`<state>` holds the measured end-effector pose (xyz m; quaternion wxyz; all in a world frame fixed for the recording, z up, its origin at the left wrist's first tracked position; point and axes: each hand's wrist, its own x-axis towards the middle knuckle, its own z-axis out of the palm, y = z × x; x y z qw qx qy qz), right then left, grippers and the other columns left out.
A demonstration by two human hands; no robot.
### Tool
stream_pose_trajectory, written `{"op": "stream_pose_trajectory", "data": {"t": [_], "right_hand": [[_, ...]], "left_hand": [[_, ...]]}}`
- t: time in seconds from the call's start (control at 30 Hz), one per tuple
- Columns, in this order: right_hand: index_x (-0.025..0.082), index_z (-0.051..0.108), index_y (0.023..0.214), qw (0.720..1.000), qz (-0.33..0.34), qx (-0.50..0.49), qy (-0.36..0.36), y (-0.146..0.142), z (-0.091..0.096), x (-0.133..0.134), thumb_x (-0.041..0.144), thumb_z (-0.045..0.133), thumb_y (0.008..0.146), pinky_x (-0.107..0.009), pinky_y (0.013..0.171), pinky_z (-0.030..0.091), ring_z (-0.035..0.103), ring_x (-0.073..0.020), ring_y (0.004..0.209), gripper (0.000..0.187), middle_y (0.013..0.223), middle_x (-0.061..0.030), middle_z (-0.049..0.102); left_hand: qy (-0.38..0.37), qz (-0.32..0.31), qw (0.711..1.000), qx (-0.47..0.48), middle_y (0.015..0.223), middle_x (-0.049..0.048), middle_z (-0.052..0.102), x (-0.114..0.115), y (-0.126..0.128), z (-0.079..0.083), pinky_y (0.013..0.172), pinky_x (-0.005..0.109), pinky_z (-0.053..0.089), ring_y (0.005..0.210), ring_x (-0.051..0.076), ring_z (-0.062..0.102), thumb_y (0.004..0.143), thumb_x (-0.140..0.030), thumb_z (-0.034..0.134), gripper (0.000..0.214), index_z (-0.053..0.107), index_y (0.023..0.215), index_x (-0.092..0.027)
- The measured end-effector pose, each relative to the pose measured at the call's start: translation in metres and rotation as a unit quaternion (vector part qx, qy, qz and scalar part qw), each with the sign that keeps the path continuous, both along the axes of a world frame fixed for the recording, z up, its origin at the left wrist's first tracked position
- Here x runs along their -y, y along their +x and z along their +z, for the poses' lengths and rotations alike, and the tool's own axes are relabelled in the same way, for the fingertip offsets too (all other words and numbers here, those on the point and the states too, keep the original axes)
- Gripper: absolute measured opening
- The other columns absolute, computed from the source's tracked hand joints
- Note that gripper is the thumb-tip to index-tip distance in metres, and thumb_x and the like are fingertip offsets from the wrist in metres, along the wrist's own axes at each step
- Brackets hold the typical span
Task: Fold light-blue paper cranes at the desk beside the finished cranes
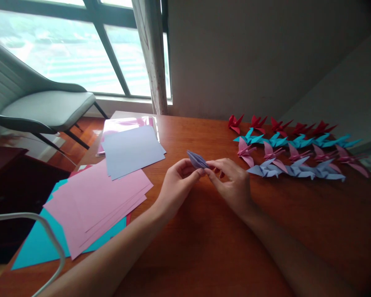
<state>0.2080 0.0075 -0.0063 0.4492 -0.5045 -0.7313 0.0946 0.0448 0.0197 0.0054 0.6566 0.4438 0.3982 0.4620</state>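
Note:
A small folded lavender paper piece (197, 159), narrow and pointed, is held above the wooden table (198, 247) between both hands. My left hand (181, 179) pinches it from the left, thumb in front and fingers behind. At its right end, the thumb and forefinger of my right hand (231, 181) grip the paper, with the other fingers curled in. The fingertips of the two hands nearly meet and cover part of the folds. To the right of my right hand stand lavender paper cranes (298, 168) in a row.
Rows of pink cranes (273, 152), turquoise cranes (278, 140) and red cranes (280, 126) stand behind. On the left lie lavender sheets (134, 150), pink sheets (102, 202), turquoise sheets (38, 243) and a plastic packet (126, 123). A white cable (54, 235) bends nearby; a chair (46, 107) stands beyond.

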Motion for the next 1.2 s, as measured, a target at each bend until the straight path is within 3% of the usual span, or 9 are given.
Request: {"op": "stream_pose_trajectory", "data": {"t": [0.17, 0.37, 0.53, 0.67, 1.0, 1.2], "right_hand": [[0.021, 0.070, 0.100, 1.000, 0.006, 0.012, -0.011, 0.0000, -0.0032, -0.0018, 0.019, 0.064, 0.090, -0.033, 0.069, 0.052, 0.066, -0.0187, 0.076, 0.011, 0.087, -0.0048, 0.072], [0.021, 0.072, 0.089, 0.992, 0.016, -0.091, -0.088, 0.0005, -0.0022, -0.0027, 0.024, 0.067, 0.088, -0.029, 0.060, 0.049, 0.063, -0.0161, 0.068, 0.006, 0.081, -0.0036, 0.072], [0.022, 0.076, 0.089, 0.944, 0.029, -0.250, -0.211, 0.0018, -0.0012, -0.0041, 0.032, 0.073, 0.082, -0.032, 0.070, 0.053, 0.068, -0.0196, 0.077, 0.013, 0.088, -0.0048, 0.077], [0.022, 0.076, 0.088, 0.917, 0.062, -0.305, -0.251, 0.0023, -0.0018, -0.0059, 0.035, 0.074, 0.081, -0.035, 0.077, 0.055, 0.069, -0.0211, 0.082, 0.015, 0.089, -0.0046, 0.077], [0.021, 0.075, 0.089, 0.924, 0.049, -0.289, -0.245, 0.0015, -0.0030, -0.0055, 0.037, 0.073, 0.082, -0.034, 0.076, 0.053, 0.068, -0.0211, 0.083, 0.017, 0.091, -0.0055, 0.076], [0.020, 0.071, 0.085, 0.941, 0.057, -0.232, -0.241, 0.0007, 0.0003, -0.0038, 0.032, 0.071, 0.082, -0.032, 0.069, 0.050, 0.065, -0.0196, 0.077, 0.013, 0.081, -0.0035, 0.072]], "left_hand": [[0.072, -0.006, 0.997, -0.040, 0.102, 0.0073, 0.075, -0.0017, 0.0004, -0.0061, 0.094, 0.033, 0.052, 0.098, 0.020, 0.071, 0.082, -0.020, 0.069, 0.014, 0.068, 0.095, -0.016], [0.113, -0.005, 0.989, -0.094, 0.096, 0.0070, 0.073, -0.0021, -0.0016, -0.0065, 0.088, 0.032, 0.052, 0.090, 0.019, 0.067, 0.085, -0.023, 0.067, 0.013, 0.069, 0.095, -0.016], [0.070, -0.009, 0.995, -0.064, 0.089, 0.0054, 0.071, -0.0028, -0.0021, -0.0047, 0.079, 0.028, 0.051, 0.081, 0.017, 0.065, 0.080, -0.031, 0.075, 0.018, 0.067, 0.087, -0.016], [0.032, -0.017, 0.999, -0.019, 0.087, 0.0040, 0.072, -0.0020, -0.0011, -0.0027, 0.078, 0.027, 0.050, 0.083, 0.016, 0.065, 0.074, -0.034, 0.082, 0.026, 0.065, 0.083, -0.017], [0.044, 0.030, 0.998, -0.027, 0.086, 0.0015, 0.070, -0.0063, -0.0030, -0.0052, 0.077, 0.025, 0.049, 0.081, 0.014, 0.064, 0.070, -0.024, 0.084, 0.024, 0.065, 0.084, -0.017], [0.028, 0.005, 0.999, -0.036, 0.087, 0.0049, 0.073, -0.0044, -0.0042, -0.0043, 0.079, 0.028, 0.049, 0.081, 0.016, 0.065, 0.076, -0.028, 0.077, 0.016, 0.073, 0.085, -0.016]]}}
